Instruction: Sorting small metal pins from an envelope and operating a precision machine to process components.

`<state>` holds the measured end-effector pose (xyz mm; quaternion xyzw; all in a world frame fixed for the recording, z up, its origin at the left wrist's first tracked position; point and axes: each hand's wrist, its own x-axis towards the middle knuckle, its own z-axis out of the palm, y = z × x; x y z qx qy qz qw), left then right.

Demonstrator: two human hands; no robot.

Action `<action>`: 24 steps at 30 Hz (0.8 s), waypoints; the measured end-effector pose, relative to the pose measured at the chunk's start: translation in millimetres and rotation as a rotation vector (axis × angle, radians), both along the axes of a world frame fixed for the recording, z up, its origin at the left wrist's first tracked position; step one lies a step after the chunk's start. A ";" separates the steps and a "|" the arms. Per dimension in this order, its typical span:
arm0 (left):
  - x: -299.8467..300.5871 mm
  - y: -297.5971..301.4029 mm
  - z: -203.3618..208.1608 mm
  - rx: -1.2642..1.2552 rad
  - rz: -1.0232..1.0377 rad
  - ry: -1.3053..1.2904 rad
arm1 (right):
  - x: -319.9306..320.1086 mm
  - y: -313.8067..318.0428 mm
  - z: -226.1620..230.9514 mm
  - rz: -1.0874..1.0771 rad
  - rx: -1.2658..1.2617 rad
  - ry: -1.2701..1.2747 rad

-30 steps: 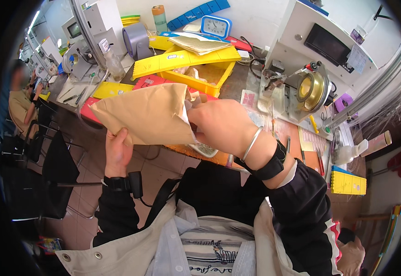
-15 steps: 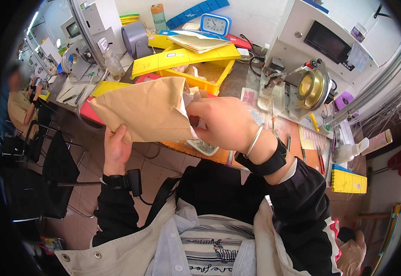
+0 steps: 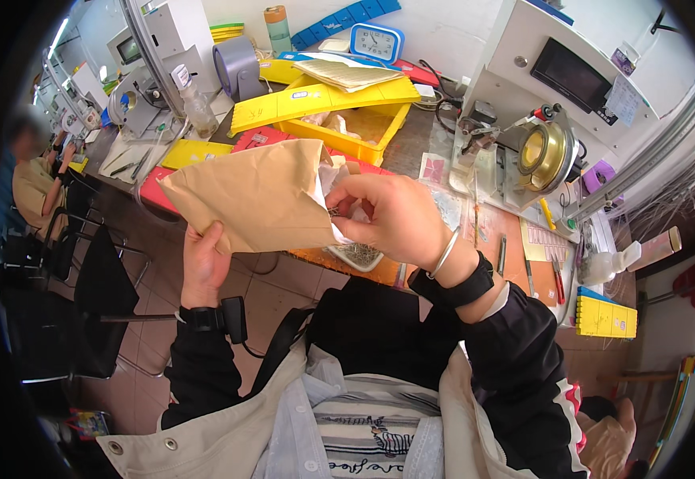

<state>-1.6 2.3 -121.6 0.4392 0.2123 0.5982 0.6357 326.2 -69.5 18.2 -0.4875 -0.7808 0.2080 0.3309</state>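
Observation:
A brown paper envelope point(image 3: 244, 199) is held up over the front edge of the workbench, its open end toward the right. My left hand point(image 3: 206, 259) grips its lower left part, thumb in front and fingers behind. At the mouth, where white lining shows, my right hand point(image 3: 395, 219) has thumb and fingers bent together in a pinch. Something small and thin shows near those fingertips, too small to name. Just below the right hand, partly covered, sits a small white dish point(image 3: 357, 257) of fine thin metallic bits. The envelope's contents are hidden.
Behind the envelope stands a yellow bin point(image 3: 371, 140), with a yellow strip point(image 3: 315, 104) across its top. To the right are a machine with a brass-coloured wheel point(image 3: 543, 152), red-handled pliers point(image 3: 557, 279) and a bottle point(image 3: 603, 267). A co-worker point(image 3: 36, 188) sits at far left.
My right hand's fingers have come slightly out of the envelope's mouth, so the fingertips show more. The envelope has dropped a little, and more of the white dish is visible.

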 end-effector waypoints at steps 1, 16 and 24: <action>-0.5 -0.3 -0.9 0.003 0.007 0.009 | 0.5 -0.2 -0.8 -0.005 -0.007 0.014; -14.1 -7.1 -4.4 -0.093 0.104 -0.035 | 10.1 6.9 -22.4 -0.109 -0.149 0.326; -32.7 -6.0 -15.6 -0.062 0.127 0.000 | 15.3 3.4 -24.1 -0.144 -0.140 0.363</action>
